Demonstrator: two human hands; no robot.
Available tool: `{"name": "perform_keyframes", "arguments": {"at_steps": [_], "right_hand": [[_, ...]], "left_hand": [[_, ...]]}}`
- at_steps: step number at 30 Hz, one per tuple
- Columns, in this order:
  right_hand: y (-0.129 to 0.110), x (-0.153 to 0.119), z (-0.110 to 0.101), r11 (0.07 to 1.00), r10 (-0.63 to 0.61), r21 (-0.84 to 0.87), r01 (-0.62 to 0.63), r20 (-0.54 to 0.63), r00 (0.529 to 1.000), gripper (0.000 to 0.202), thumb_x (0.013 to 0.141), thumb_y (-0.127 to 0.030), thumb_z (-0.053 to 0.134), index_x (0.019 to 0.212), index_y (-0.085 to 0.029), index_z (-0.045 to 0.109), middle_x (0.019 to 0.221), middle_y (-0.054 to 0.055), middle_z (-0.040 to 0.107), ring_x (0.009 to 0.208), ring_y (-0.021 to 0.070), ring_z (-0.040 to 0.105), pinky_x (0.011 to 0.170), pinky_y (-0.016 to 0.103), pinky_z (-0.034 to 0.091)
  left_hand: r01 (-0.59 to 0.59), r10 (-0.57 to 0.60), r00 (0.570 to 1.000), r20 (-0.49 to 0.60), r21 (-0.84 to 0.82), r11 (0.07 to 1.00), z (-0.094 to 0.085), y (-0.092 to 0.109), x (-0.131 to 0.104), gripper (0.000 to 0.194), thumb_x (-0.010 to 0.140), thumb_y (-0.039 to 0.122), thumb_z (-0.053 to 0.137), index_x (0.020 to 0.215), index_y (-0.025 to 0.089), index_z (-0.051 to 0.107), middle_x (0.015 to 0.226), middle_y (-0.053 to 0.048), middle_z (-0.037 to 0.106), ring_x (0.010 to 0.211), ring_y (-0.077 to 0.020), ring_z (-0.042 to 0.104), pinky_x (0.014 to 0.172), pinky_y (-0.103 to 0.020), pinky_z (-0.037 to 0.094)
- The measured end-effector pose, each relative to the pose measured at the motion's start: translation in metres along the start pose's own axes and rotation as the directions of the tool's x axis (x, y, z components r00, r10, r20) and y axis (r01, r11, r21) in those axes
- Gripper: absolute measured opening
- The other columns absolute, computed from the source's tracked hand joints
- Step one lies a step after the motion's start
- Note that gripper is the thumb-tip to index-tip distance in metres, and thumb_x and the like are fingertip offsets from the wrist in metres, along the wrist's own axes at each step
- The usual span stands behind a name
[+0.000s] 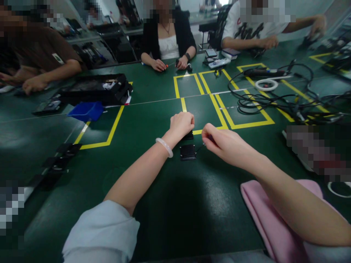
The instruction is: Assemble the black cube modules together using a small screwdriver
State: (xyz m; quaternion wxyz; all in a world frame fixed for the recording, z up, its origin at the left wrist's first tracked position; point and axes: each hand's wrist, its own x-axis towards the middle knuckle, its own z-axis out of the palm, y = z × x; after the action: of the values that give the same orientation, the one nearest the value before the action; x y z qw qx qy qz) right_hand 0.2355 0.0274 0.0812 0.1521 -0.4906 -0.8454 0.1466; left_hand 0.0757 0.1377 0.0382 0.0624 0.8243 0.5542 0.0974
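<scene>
My left hand (pixel 182 124) is closed, knuckles up, above a small black item (pixel 188 136) that shows only in part beneath it. Just below lies a small black square piece (pixel 188 151) on the green table (pixel 170 204). To the right, my right hand (pixel 215 140) is closed in a pinch. A thin dark line runs from near the square piece towards its fingertips, and what the fingers hold is too small to make out.
A blue tray (pixel 87 111) and black cases (pixel 95 89) lie left. Black cables (pixel 255 102) tangle at the right. Pink cloth (pixel 282 215) lies under my right forearm. Black pieces (pixel 59 162) line the left side. Several people sit around.
</scene>
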Motion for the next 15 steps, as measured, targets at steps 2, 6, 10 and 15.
{"name": "perform_keyframes", "arguments": {"at_steps": [2,6,10,15], "right_hand": [[0.000,0.000,0.000,1.000,-0.001,-0.008,0.001,-0.001,1.000,0.016,0.093,-0.031,0.033,0.096,-0.020,0.045,0.071,0.000,0.056,0.060,0.0131,0.050,0.057,0.024,0.031],[-0.002,0.000,-0.001,1.000,0.001,-0.017,-0.001,-0.001,1.000,0.017,0.093,-0.030,0.033,0.096,-0.020,0.046,0.071,0.000,0.057,0.059,0.0130,0.050,0.056,0.024,0.030],[-0.005,0.000,-0.002,1.000,0.015,-0.024,-0.014,0.012,1.000,0.016,0.092,-0.029,0.034,0.096,-0.020,0.046,0.073,0.001,0.059,0.060,0.0133,0.050,0.057,0.024,0.030],[-0.010,0.000,-0.002,0.999,0.028,-0.039,-0.028,0.003,1.000,0.015,0.090,-0.025,0.037,0.101,-0.020,0.044,0.074,0.000,0.060,0.059,0.0137,0.052,0.056,0.024,0.030]], "left_hand": [[0.009,-0.009,1.000,0.004,0.036,0.999,-0.002,0.006,-0.001,0.009,0.076,0.021,0.062,0.080,0.019,0.070,0.080,-0.008,0.067,0.078,-0.0245,0.062,0.070,-0.038,0.047],[-0.013,0.012,1.000,0.009,0.090,0.996,-0.004,0.008,-0.007,0.010,0.079,0.020,0.060,0.081,0.019,0.070,0.080,-0.009,0.067,0.078,-0.0236,0.063,0.069,-0.035,0.047],[-0.112,0.110,0.994,0.018,0.151,0.982,-0.011,-0.003,-0.021,0.011,0.082,0.025,0.058,0.080,0.021,0.068,0.083,-0.007,0.067,0.078,-0.0245,0.063,0.066,-0.034,0.045],[-0.133,0.138,0.990,-0.038,0.096,0.986,-0.014,-0.017,-0.047,0.011,0.086,0.028,0.056,0.089,0.024,0.066,0.095,-0.003,0.066,0.086,-0.0217,0.061,0.067,-0.030,0.044]]}}
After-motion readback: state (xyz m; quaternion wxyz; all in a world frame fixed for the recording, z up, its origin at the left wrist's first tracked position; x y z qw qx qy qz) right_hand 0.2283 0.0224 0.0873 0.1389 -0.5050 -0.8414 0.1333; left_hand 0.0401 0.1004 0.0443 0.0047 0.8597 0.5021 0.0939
